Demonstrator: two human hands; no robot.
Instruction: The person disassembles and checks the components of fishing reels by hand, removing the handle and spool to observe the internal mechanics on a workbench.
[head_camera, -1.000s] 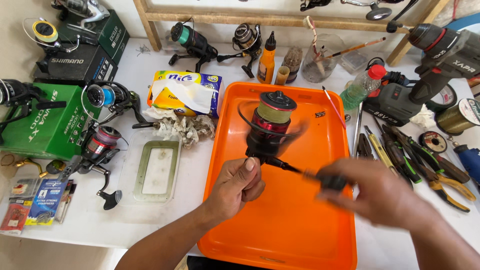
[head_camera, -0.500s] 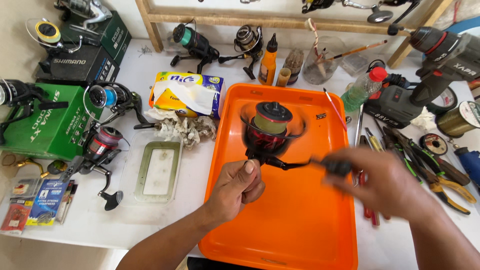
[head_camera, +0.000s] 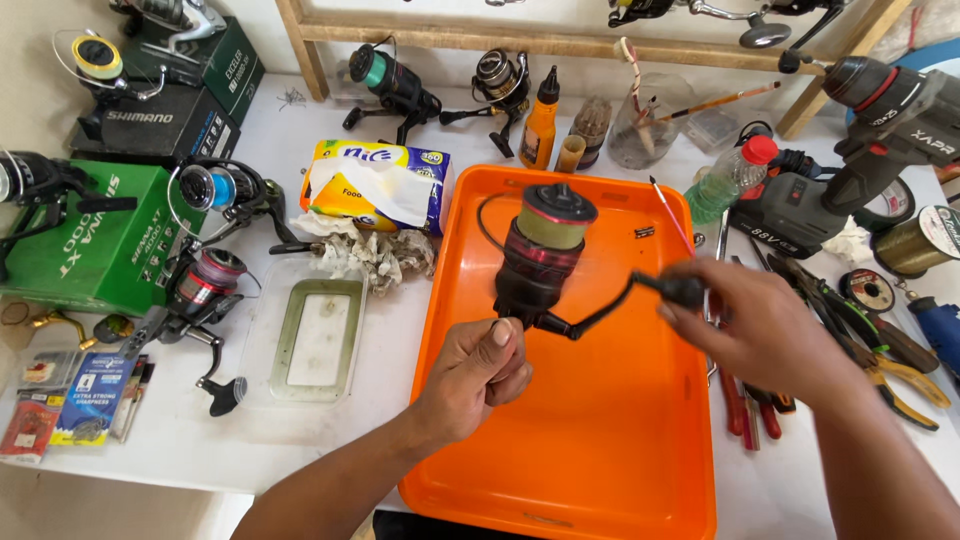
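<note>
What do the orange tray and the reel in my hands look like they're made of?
Orange tray: likely moulded plastic, smooth and slightly glossy, with rounded rim and soft reflections. Fishing reel: dark matte body with red trim, plastic or coated metal; cannot tell which.

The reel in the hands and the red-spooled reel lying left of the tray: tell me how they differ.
The held reel is lifted upright over the orange tray, gripped by the left hand, its handle knob pinched by the right hand; the red-spooled reel lies on its side on the white table, untouched. The held reel's spool looks olive, the other's red. Both are dark spinning reels.
</note>
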